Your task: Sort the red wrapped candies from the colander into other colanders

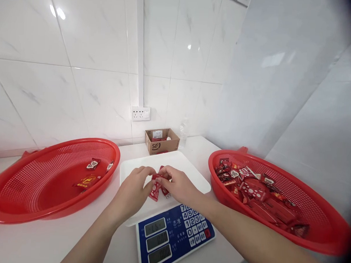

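Both hands meet over the white weighing pan (139,166) of a digital scale (173,234). My left hand (136,188) pinches the left side of a small red wrapped packet (154,190) between thumb and fingers. From the right, my right hand (176,184) closes its fingertips on red packets too. A second red packet with white dots (165,192) hangs just beneath my right fingers. Part of each packet is hidden behind the fingers. Whether the packets touch the pan is hard to tell.
At the left stands a red perforated basket (52,215) with several wrapped packets (87,180). Another red basket (316,246) at the right holds many red packets (256,191). Behind the pan are a small cardboard box (163,146) and a clear bottle (183,132), near the tiled wall.
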Action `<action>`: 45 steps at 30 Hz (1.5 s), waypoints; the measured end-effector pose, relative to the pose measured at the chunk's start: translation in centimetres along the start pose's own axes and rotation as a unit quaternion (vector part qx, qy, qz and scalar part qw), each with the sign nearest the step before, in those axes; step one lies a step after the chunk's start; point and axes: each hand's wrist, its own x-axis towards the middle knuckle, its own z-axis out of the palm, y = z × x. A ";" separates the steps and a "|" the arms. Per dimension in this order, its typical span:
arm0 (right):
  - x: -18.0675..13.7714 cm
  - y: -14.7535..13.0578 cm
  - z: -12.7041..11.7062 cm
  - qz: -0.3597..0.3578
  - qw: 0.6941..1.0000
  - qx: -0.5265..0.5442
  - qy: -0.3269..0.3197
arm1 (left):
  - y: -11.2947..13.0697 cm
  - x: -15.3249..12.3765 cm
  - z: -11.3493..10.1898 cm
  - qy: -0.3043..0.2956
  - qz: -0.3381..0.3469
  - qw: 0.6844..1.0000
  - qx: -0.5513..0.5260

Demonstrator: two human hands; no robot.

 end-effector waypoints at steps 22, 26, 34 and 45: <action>-1.1 0.6 -1.0 -0.036 0.969 -0.238 -0.048 | 0.0 0.0 0.7 -0.088 -0.017 0.964 0.251; -1.1 0.7 -1.6 -0.013 0.975 -0.222 -0.028 | -0.1 0.1 0.6 -0.078 -0.026 0.964 0.254; -0.9 0.2 -1.4 0.025 0.957 -0.285 -0.042 | -0.2 0.0 0.7 -0.084 -0.010 0.966 0.243; -1.8 2.3 -3.9 -0.001 0.965 -0.255 -0.069 | -0.3 -0.1 1.3 -0.088 0.053 0.969 0.226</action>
